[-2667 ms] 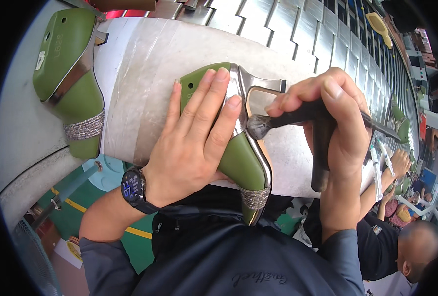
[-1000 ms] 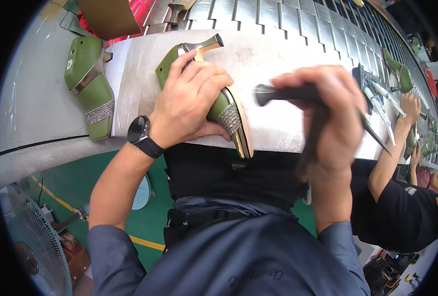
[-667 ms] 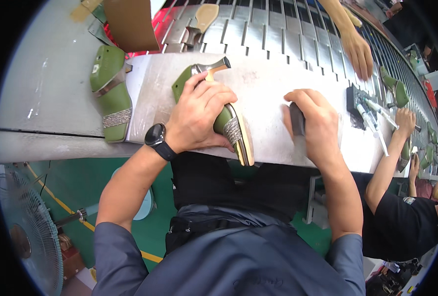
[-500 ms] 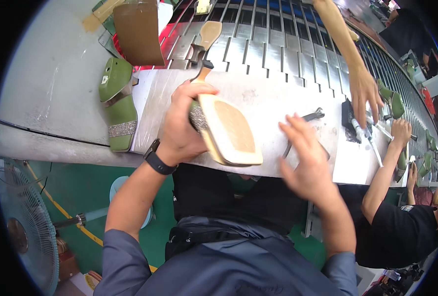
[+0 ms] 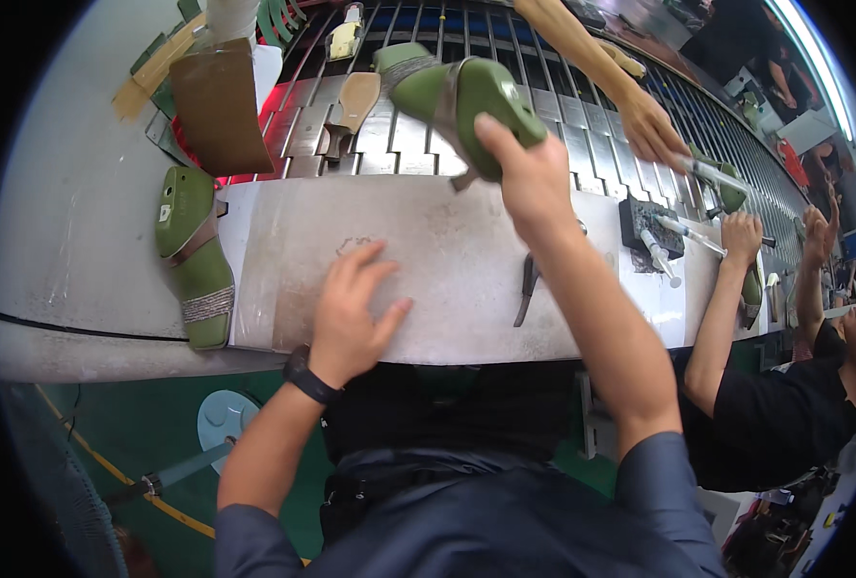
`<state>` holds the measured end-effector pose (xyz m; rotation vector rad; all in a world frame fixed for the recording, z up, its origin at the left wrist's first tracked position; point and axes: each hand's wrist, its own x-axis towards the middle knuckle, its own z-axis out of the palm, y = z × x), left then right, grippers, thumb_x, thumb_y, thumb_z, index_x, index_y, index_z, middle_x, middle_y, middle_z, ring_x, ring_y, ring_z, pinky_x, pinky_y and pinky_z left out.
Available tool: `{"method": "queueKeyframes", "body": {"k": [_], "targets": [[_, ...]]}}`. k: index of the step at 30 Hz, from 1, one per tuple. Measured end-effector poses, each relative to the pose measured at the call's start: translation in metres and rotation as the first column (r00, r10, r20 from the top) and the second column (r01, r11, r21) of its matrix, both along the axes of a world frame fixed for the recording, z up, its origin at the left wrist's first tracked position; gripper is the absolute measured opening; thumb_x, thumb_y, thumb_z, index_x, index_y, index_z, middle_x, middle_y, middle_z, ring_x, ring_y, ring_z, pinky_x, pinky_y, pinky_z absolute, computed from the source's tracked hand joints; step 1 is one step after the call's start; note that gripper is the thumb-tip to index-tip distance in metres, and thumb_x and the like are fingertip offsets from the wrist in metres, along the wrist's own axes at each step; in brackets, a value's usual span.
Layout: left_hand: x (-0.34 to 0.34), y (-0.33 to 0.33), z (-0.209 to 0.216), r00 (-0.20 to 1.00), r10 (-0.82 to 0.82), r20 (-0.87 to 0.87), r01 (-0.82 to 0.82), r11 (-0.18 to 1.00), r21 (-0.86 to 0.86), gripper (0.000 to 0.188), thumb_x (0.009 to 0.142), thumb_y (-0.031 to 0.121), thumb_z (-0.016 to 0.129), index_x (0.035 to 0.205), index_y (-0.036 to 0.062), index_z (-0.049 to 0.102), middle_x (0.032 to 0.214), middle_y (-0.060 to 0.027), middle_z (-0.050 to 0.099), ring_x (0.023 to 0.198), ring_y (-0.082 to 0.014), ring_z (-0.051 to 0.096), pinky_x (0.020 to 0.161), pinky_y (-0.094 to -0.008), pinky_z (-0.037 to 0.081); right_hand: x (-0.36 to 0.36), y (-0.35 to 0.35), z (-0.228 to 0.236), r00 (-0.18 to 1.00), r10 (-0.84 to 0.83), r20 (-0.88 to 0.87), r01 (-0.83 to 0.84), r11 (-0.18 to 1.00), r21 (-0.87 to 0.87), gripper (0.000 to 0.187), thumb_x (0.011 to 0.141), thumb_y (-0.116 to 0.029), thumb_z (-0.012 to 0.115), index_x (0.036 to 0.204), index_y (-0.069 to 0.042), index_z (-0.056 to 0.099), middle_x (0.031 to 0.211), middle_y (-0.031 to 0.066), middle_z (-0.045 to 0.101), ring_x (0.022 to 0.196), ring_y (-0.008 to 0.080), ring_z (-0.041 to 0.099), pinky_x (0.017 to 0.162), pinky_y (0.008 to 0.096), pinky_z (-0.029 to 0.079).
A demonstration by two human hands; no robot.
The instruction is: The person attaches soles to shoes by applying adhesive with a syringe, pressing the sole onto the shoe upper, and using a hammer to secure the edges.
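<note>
My right hand (image 5: 534, 178) grips a green shoe last (image 5: 486, 96) by its thick ankle end. The last wears a brown strap and a glittery band, and is raised over the slatted metal conveyor (image 5: 486, 183) beyond the table. Over the pale worktable (image 5: 428, 279), my left hand (image 5: 349, 310) holds nothing, its fingers spread. A second green shoe last (image 5: 197, 270) with a similar strap and band lies to its left. A dark-handled hand tool (image 5: 526, 289) rests on the table below my right forearm, which partly hides it.
A tan sole (image 5: 357, 101) lies on the conveyor, near a brown board (image 5: 221, 106). On the right, a black block (image 5: 651, 226) has syringes by it. A co-worker's hand (image 5: 651, 127) holds a syringe; another person's hand (image 5: 740, 234) is near the table's right part.
The shoe last has passed from my left hand to my right and moved away over the conveyor. My left hand has opened. A co-worker's hand has lifted a syringe.
</note>
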<state>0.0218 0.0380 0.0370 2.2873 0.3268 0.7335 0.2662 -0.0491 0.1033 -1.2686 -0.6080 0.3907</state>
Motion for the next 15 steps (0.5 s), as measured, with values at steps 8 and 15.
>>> {"method": "queueKeyframes", "body": {"k": [8, 15], "targets": [[-0.022, 0.009, 0.014, 0.992, 0.048, 0.113, -0.050, 0.999, 0.011, 0.052, 0.085, 0.012, 0.079, 0.131, -0.0032, 0.061, 0.140, -0.0226, 0.061, 0.129, -0.0401, 0.058, 0.111, -0.0445, 0.045, 0.105, 0.056, -0.064, 0.856, -0.087, 0.510, 0.407, 0.723, -0.558, 0.054, 0.092, -0.043, 0.074, 0.125, -0.001, 0.069, 0.119, 0.0199, 0.074, 0.112, 0.0348, 0.070, 0.097, 0.0413, 0.052], [-0.095, 0.114, 0.059, 0.665, 0.634, 0.395, -0.745, 0.605, 0.281, 0.072, 0.090, 0.012, 0.077, 0.150, -0.0060, 0.042, 0.141, -0.0212, 0.061, 0.130, -0.0312, 0.059, 0.112, -0.0411, 0.044, 0.035, -0.011, -0.054, 0.718, -0.115, 0.686, 0.464, 0.814, -0.349, 0.057, 0.094, -0.028, 0.073, 0.139, 0.003, 0.058, 0.140, 0.0231, 0.062, 0.129, 0.0351, 0.060, 0.110, 0.0403, 0.045]]}}
